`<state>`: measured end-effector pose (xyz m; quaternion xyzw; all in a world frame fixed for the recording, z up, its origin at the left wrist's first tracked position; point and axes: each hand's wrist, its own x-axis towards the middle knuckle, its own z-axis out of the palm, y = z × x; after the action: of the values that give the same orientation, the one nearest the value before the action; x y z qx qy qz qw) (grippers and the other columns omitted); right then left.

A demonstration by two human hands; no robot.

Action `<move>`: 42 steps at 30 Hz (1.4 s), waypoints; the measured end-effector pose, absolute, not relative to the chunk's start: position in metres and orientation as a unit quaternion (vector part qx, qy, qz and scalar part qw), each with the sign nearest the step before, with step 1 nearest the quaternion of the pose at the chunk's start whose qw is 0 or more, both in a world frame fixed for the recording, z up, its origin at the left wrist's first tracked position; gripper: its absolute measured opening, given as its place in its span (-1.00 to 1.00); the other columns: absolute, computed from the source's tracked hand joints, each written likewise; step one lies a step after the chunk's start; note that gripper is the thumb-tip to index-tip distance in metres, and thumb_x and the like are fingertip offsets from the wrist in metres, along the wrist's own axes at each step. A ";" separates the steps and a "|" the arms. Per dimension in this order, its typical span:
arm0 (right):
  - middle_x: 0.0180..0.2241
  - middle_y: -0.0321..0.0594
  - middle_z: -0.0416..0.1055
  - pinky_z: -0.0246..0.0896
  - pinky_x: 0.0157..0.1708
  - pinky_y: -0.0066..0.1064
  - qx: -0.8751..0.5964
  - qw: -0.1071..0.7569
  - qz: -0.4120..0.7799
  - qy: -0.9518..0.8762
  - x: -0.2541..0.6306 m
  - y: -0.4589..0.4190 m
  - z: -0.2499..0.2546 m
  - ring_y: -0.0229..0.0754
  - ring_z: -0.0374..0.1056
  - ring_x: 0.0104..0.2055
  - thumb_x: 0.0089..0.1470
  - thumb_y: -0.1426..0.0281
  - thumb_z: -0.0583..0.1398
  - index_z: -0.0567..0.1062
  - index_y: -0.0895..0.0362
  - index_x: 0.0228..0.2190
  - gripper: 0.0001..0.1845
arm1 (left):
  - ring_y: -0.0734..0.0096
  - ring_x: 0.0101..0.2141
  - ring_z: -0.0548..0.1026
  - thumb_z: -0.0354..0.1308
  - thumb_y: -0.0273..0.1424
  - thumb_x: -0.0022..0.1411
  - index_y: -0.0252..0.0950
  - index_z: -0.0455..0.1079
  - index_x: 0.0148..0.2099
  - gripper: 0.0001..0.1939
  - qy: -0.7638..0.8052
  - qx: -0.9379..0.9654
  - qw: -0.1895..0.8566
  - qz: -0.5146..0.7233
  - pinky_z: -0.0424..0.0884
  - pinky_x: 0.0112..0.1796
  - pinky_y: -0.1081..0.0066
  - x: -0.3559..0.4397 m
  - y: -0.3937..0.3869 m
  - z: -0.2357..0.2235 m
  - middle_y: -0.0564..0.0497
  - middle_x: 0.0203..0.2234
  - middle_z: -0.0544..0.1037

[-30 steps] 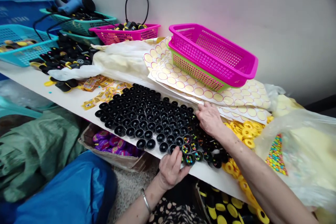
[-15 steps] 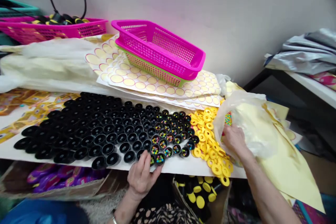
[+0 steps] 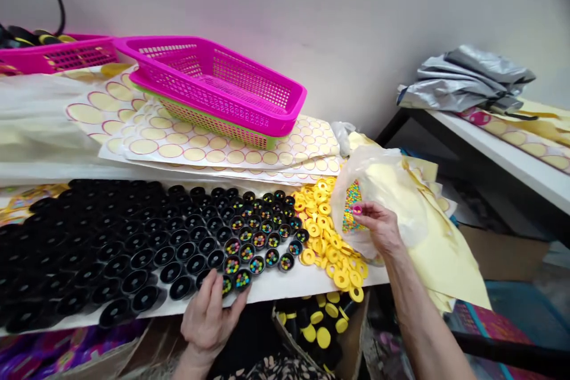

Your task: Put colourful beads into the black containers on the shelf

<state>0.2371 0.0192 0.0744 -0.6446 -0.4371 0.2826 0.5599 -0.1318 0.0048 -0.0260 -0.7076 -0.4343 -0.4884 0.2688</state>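
Rows of small black cups (image 3: 170, 273) cover the tabletop; those on the right hold coloured beads. At the front edge, my left hand (image 3: 208, 314) has its fingers and thumb curled around a bead-filled black cup (image 3: 243, 279), with a second filled cup (image 3: 226, 285) beside its fingers. My right hand (image 3: 378, 227) is over the mouth of a clear plastic bag (image 3: 412, 208). Between its fingertips it pinches a small pink round piece (image 3: 357, 209), its exact kind unclear. Multicoloured beads (image 3: 353, 197) lie inside the bag, just beyond the fingertips.
Yellow rings (image 3: 327, 237) are heaped between cups and bag. Behind stand a pink basket (image 3: 249, 101) on printed sticker sheets (image 3: 196, 148) and another pink basket (image 3: 95, 50). Below the table edge sits a box (image 3: 358, 338) of black and yellow parts. At right, a shelf (image 3: 503, 142) carries silver bags.
My right hand has drawn back from inside the bag, and the pink piece now shows at its fingertips. The left hand stays at the same cups. The view has swung right.
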 end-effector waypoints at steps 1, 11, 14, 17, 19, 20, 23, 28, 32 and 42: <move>-0.39 -0.26 0.50 0.29 -0.34 -0.38 -0.622 0.582 0.299 -0.430 0.228 0.020 0.081 -0.23 0.37 -0.36 -0.29 0.34 0.38 0.54 0.10 -0.39 -0.71 | 0.20 -0.36 0.53 0.47 -0.34 -0.24 -0.55 0.29 0.09 -0.17 -0.434 -0.711 0.259 -0.488 0.44 -0.36 0.37 -0.132 0.002 -0.026 -0.35 -0.27 0.53; -0.47 -0.31 0.43 0.18 -0.38 -0.46 -0.518 0.401 0.416 -0.631 0.064 0.121 0.103 -0.27 0.31 -0.41 -0.13 0.43 0.24 0.49 0.15 -0.42 -0.88 | 0.16 -0.24 0.49 0.31 -0.38 0.02 -0.61 0.30 0.00 -0.45 -0.456 -0.723 0.193 -0.481 0.41 -0.34 0.32 -0.134 -0.014 -0.033 -0.43 -0.21 0.49; -0.44 -0.29 0.43 0.14 -0.36 -0.46 -0.548 0.236 0.253 -0.762 0.032 0.151 0.097 -0.25 0.31 -0.36 -0.01 0.47 0.12 0.47 0.14 -0.40 -0.87 | 0.18 -0.27 0.48 0.29 -0.37 0.04 -0.62 0.33 -0.04 -0.51 -0.458 -0.719 0.192 -0.487 0.39 -0.37 0.33 -0.134 -0.015 -0.033 -0.44 -0.22 0.49; -0.36 -0.20 0.45 0.07 -0.37 -0.43 -0.554 0.073 0.078 -0.826 0.015 0.164 0.098 -0.19 0.32 -0.30 0.05 0.49 0.04 0.48 0.12 -0.38 -0.79 | 0.21 -0.29 0.48 0.28 -0.37 0.05 -0.61 0.33 -0.08 -0.54 -0.458 -0.719 0.190 -0.488 0.38 -0.39 0.34 -0.134 -0.015 -0.032 -0.43 -0.24 0.50; -0.33 -0.12 0.46 0.05 -0.35 -0.39 -0.548 0.030 0.037 -0.835 0.006 0.165 0.100 -0.12 0.32 -0.25 0.01 0.52 0.05 0.49 0.14 -0.41 -0.79 | 0.22 -0.30 0.47 0.28 -0.36 0.06 -0.61 0.34 -0.08 -0.55 -0.455 -0.720 0.190 -0.487 0.37 -0.40 0.34 -0.135 -0.015 -0.032 -0.43 -0.25 0.50; -0.32 -0.08 0.46 0.05 -0.34 -0.37 -0.545 0.021 0.031 -0.838 0.002 0.165 0.102 -0.09 0.31 -0.22 -0.02 0.54 0.06 0.50 0.15 -0.43 -0.79 | 0.22 -0.31 0.47 0.27 -0.36 0.06 -0.60 0.34 -0.09 -0.55 -0.455 -0.721 0.191 -0.487 0.36 -0.41 0.34 -0.135 -0.015 -0.032 -0.43 -0.25 0.50; -0.29 0.01 0.45 0.05 -0.28 -0.31 -0.531 -0.007 0.008 -0.847 -0.009 0.164 0.104 -0.01 0.29 -0.16 -0.04 0.58 0.06 0.51 0.19 -0.41 -0.77 | 0.22 -0.33 0.47 0.28 -0.34 0.06 -0.59 0.34 -0.09 -0.55 -0.453 -0.725 0.189 -0.483 0.35 -0.44 0.35 -0.136 -0.015 -0.031 -0.42 -0.26 0.51; -0.31 -0.03 0.44 0.09 -0.29 -0.31 -0.538 0.005 -0.006 -0.843 -0.007 0.162 0.104 -0.06 0.31 -0.21 0.01 0.58 0.03 0.50 0.19 -0.38 -0.75 | 0.21 -0.34 0.47 0.26 -0.34 0.07 -0.59 0.33 -0.08 -0.55 -0.453 -0.723 0.191 -0.485 0.34 -0.44 0.34 -0.136 -0.016 -0.033 -0.41 -0.25 0.51; -0.30 -0.16 0.44 0.18 -0.24 -0.34 -0.567 0.259 0.111 -0.774 0.033 0.133 0.104 -0.15 0.33 -0.25 0.10 0.43 0.07 0.49 0.13 -0.28 -0.80 | 0.24 -0.34 0.48 0.26 -0.32 0.07 -0.55 0.33 -0.05 -0.53 -0.459 -0.720 0.195 -0.483 0.36 -0.43 0.35 -0.136 -0.015 -0.035 -0.38 -0.25 0.52; -0.38 -0.16 0.43 0.18 -0.44 -0.28 -0.793 0.320 0.001 -0.518 0.234 0.030 0.082 -0.13 0.30 -0.43 -0.14 0.26 0.23 0.53 0.10 -0.39 -0.77 | 0.27 -0.35 0.50 0.34 -0.31 -0.02 -0.50 0.31 0.01 -0.42 -0.462 -0.719 0.200 -0.479 0.39 -0.41 0.38 -0.136 -0.012 -0.036 -0.34 -0.25 0.53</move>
<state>0.2342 0.0300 0.0816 -0.7932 -0.5178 0.0013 0.3204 -0.1358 -0.0122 -0.0357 -0.7191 -0.4619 -0.4791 0.1999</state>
